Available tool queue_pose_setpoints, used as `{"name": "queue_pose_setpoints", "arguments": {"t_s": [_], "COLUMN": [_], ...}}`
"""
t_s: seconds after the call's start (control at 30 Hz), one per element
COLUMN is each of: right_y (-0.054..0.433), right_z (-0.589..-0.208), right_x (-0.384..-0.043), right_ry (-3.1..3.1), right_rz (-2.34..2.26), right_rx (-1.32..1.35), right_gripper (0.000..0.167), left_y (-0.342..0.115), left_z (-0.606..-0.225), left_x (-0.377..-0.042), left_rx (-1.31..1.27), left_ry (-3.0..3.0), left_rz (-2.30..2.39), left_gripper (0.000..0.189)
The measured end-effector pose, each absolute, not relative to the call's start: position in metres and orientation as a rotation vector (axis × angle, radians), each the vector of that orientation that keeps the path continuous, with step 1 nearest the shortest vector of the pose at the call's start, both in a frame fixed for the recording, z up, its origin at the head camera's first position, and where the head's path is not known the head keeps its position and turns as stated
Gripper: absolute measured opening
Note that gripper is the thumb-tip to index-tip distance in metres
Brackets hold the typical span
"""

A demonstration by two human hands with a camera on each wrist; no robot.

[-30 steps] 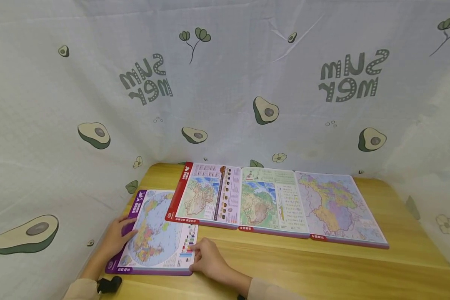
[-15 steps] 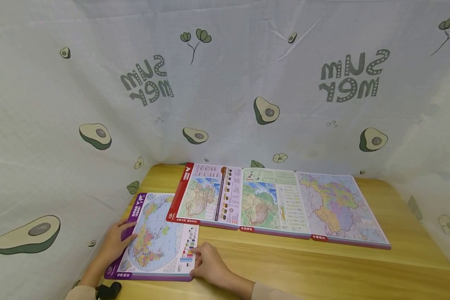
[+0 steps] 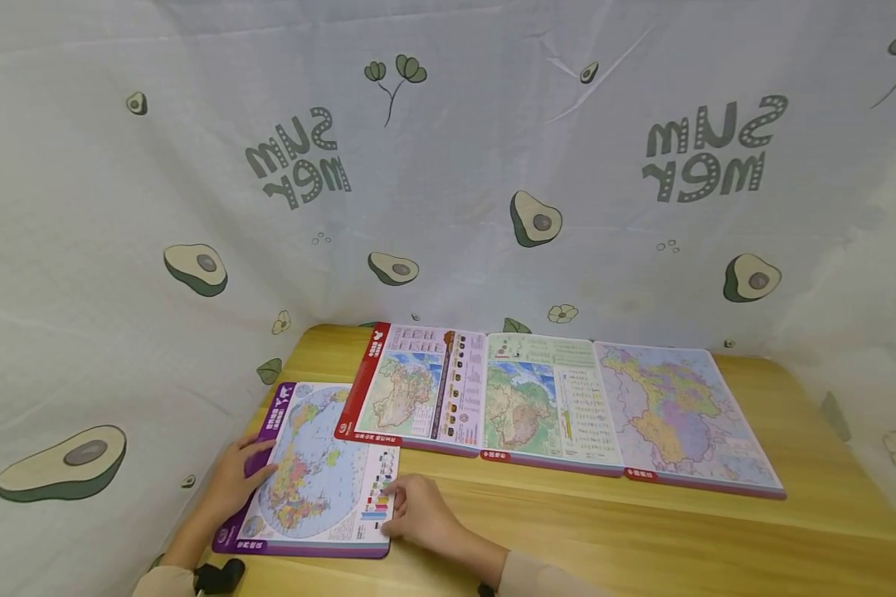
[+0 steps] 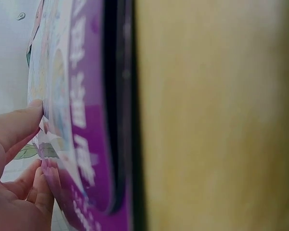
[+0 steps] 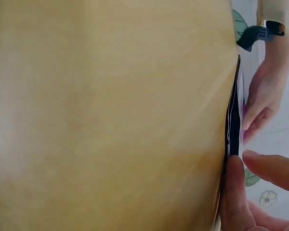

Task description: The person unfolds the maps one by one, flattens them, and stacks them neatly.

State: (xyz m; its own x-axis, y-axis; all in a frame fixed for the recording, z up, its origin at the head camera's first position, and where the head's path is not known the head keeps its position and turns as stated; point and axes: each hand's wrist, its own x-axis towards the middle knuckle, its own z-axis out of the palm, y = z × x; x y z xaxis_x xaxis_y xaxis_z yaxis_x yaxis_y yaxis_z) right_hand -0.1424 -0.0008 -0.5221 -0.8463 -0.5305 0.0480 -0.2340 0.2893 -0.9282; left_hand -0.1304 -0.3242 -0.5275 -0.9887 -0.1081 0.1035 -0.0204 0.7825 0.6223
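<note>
A folded world map (image 3: pixel 309 473) with a purple border lies at the table's left side. My left hand (image 3: pixel 233 479) rests on its purple left edge, thumb and fingers spread apart. In the left wrist view, the fingertips (image 4: pixel 36 107) touch the map's glossy surface. My right hand (image 3: pixel 426 516) pinches the map's right edge near the lower corner, thumb and index finger apart along it. In the right wrist view, dark gaps show between the map's layers (image 5: pixel 234 125) beside the thumb. A red-bordered map of three panels (image 3: pixel 518 406) overlaps the world map's upper right corner.
The wooden table (image 3: pixel 605 531) runs out to the right and front. A white curtain (image 3: pixel 448 149) printed with avocados hangs behind and at the sides. A black strap piece (image 3: pixel 220 575) sits by the left wrist.
The world map has slid slightly toward me with both hands on it. My right thumb and finger have shifted slightly at its edge. The three-panel map has stayed in place.
</note>
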Motion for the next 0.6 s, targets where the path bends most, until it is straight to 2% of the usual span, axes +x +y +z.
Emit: {"name": "queue_pose_setpoints", "arguments": {"t_s": [0.6], "right_y": [-0.002], "right_z": [-0.522], "right_x": [-0.159], "right_ry": [2.333], "right_rz": [-1.662], "right_rx": [-0.558], "right_gripper": [0.044], "left_y": [-0.325], "left_z": [-0.527], "left_x": [-0.131], "left_rx": [0.120], "left_ry": [-2.848], "left_rz": [-0.997], "left_gripper": [0.048]}}
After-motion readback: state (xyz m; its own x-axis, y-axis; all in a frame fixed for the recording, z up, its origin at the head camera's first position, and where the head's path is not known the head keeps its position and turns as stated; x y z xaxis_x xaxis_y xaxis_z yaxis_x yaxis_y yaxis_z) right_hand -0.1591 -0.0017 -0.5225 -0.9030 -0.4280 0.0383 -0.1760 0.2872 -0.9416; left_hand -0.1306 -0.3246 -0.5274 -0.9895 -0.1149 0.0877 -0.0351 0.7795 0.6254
